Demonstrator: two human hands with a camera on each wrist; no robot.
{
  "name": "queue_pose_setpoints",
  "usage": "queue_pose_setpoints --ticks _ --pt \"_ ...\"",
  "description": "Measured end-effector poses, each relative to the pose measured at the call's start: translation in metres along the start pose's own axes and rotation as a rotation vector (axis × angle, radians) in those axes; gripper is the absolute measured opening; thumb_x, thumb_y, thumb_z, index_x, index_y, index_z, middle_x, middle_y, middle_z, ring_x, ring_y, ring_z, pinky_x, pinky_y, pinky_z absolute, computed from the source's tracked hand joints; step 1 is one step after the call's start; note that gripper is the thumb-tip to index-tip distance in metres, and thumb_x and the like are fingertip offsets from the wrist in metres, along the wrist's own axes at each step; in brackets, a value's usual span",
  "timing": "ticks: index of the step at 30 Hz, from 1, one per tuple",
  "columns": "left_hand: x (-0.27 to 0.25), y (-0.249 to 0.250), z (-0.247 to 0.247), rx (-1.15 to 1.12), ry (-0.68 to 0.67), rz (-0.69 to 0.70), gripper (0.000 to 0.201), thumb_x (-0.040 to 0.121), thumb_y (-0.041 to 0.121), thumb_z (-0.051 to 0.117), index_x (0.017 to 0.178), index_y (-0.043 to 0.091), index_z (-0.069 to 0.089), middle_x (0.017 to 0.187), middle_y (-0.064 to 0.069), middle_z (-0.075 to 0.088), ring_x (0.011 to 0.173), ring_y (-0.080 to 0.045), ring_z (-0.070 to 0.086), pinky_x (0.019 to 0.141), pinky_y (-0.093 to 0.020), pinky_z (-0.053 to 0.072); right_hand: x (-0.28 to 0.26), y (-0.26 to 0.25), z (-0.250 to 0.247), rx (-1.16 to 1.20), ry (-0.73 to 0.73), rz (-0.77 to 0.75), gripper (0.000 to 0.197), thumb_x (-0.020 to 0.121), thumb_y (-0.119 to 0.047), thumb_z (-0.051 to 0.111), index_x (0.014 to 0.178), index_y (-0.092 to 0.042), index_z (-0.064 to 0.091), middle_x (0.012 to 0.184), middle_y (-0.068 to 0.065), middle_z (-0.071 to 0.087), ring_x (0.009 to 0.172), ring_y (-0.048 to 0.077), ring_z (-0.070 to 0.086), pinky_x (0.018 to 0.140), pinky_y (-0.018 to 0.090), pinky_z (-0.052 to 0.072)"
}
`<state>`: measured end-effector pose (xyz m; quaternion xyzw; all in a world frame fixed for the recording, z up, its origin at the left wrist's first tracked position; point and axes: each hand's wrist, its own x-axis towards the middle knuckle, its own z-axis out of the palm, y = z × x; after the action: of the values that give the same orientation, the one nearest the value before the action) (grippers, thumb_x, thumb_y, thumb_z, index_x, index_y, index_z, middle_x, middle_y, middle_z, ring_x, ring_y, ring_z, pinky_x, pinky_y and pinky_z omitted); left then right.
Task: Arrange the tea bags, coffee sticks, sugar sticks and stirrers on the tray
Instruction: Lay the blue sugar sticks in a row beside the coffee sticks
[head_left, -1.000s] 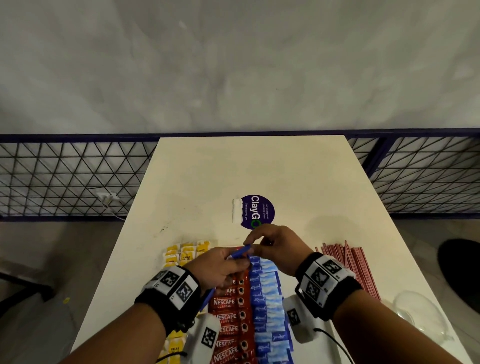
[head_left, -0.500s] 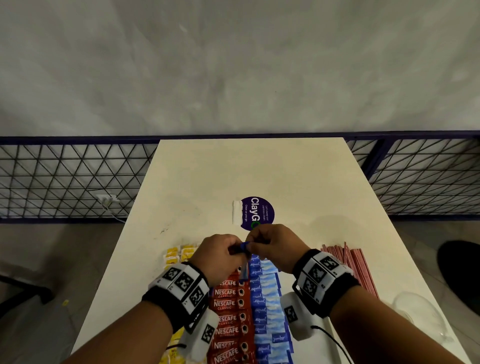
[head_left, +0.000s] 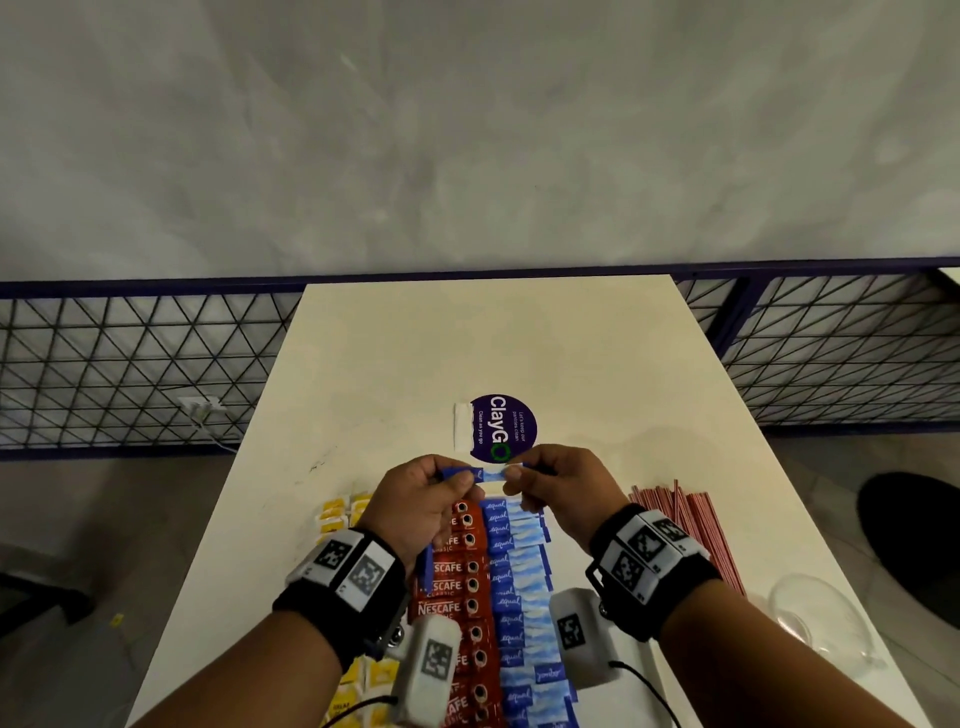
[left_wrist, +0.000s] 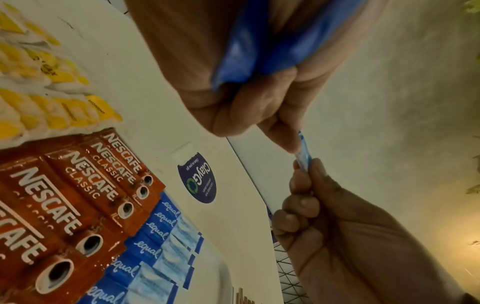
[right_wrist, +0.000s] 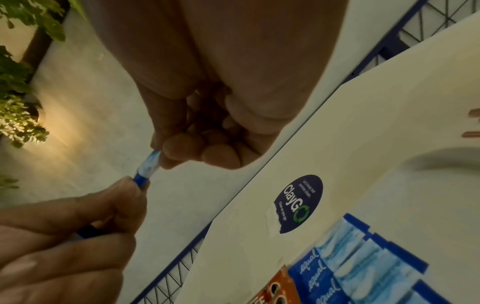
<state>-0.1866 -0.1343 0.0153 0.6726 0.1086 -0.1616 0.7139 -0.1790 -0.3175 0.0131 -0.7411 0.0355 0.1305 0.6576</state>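
Observation:
Both hands hold one blue sugar stick (head_left: 485, 474) level above the far end of the rows. My left hand (head_left: 457, 480) pinches its dark blue end and my right hand (head_left: 517, 475) pinches its pale end (right_wrist: 150, 166). The left wrist view shows more blue sticks (left_wrist: 246, 51) tucked in the left palm. Below lie yellow tea bags (head_left: 337, 512), red Nescafe coffee sticks (head_left: 452, 608) and blue Equal sugar sticks (head_left: 514, 571) in side-by-side rows. A pale tray rim (left_wrist: 224, 269) shows beside the sugar row. Red stirrers (head_left: 685, 530) lie on the table to the right.
A round purple ClayGo sticker (head_left: 501, 426) sits just beyond the hands on the white table (head_left: 519, 343). At the table's near right edge stands a clear glass bowl (head_left: 821, 623). Blue mesh railing (head_left: 130, 364) runs behind the table.
The hands met over the rows and then drew apart. The blue stick, slanted in the left hand before, is now stretched level between both hands, slightly farther out.

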Motion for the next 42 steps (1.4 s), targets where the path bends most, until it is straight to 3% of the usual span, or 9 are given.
queue_pose_setpoints --ticks 9,12,18,23,27,30,38,42 --pt "0.005 -0.014 0.001 0.11 -0.016 -0.037 0.007 0.093 0.005 0.056 0.089 0.001 0.061 0.074 -0.011 0.071 0.031 -0.01 0.03 0.036 -0.019 0.03 -0.005 0.019 -0.007 0.016 0.043 0.095 0.011 0.089 -0.013 0.064 0.08 -0.014 0.07 0.069 0.001 0.072 0.049 0.012 0.055 0.052 0.024 0.047" --pt "0.005 -0.023 -0.013 0.252 -0.007 -0.069 0.008 0.093 0.01 0.058 0.089 0.004 0.063 0.076 -0.009 0.073 0.033 -0.012 0.031 0.038 -0.019 0.03 -0.009 0.041 -0.021 -0.032 0.105 0.209 0.011 0.088 -0.015 0.066 0.08 -0.014 0.072 0.072 0.004 0.071 0.049 0.015 0.055 0.049 0.026 0.045" --pt "-0.005 -0.036 -0.035 0.313 0.025 -0.114 0.005 0.093 0.014 0.06 0.091 0.008 0.061 0.08 -0.014 0.073 0.03 -0.01 0.032 0.036 -0.018 0.029 -0.016 0.085 -0.031 -0.178 0.036 0.497 0.013 0.092 -0.021 0.061 0.085 -0.014 0.07 0.074 0.002 0.07 0.048 0.011 0.054 0.046 0.023 0.043" --pt "-0.009 -0.043 -0.043 0.266 0.046 -0.153 0.009 0.093 0.016 0.06 0.096 0.007 0.061 0.076 -0.012 0.073 0.032 -0.012 0.027 0.039 -0.019 0.026 -0.011 0.093 -0.021 -0.278 0.063 0.505 0.02 0.09 -0.025 0.065 0.071 -0.018 0.068 0.062 0.001 0.065 0.049 0.015 0.053 0.049 0.025 0.046" --pt "-0.01 -0.045 -0.048 0.262 0.04 -0.153 0.011 0.093 0.015 0.059 0.097 0.005 0.062 0.074 -0.01 0.072 0.034 -0.014 0.026 0.041 -0.022 0.025 -0.003 0.099 -0.015 -0.412 0.095 0.533 0.024 0.084 -0.036 0.07 0.069 -0.018 0.067 0.078 0.008 0.072 0.068 0.026 0.064 0.068 0.036 0.055" --pt "-0.012 -0.045 -0.05 0.27 0.05 -0.152 0.01 0.093 0.015 0.06 0.096 0.005 0.062 0.075 -0.011 0.072 0.034 -0.014 0.027 0.039 -0.021 0.026 -0.001 0.099 -0.011 -0.56 0.14 0.535 0.032 0.08 -0.046 0.07 0.07 -0.017 0.063 0.08 0.008 0.071 0.08 0.027 0.066 0.071 0.033 0.054" --pt "-0.013 -0.043 -0.052 0.278 0.053 -0.15 0.013 0.093 0.017 0.06 0.096 0.005 0.062 0.077 -0.012 0.072 0.033 -0.014 0.028 0.037 -0.019 0.029 -0.002 0.089 -0.008 -0.693 0.185 0.526 0.034 0.079 -0.052 0.068 0.084 -0.02 0.057 0.07 -0.003 0.058 0.072 0.017 0.055 0.063 0.023 0.042" --pt "-0.012 -0.042 -0.052 0.277 0.048 -0.148 0.013 0.093 0.019 0.06 0.096 0.006 0.062 0.077 -0.011 0.072 0.033 -0.013 0.03 0.039 -0.02 0.03 -0.001 0.089 -0.007 -0.711 0.178 0.503 0.03 0.079 -0.049 0.07 0.087 -0.023 0.058 0.078 -0.005 0.061 0.068 0.011 0.051 0.064 0.021 0.039"
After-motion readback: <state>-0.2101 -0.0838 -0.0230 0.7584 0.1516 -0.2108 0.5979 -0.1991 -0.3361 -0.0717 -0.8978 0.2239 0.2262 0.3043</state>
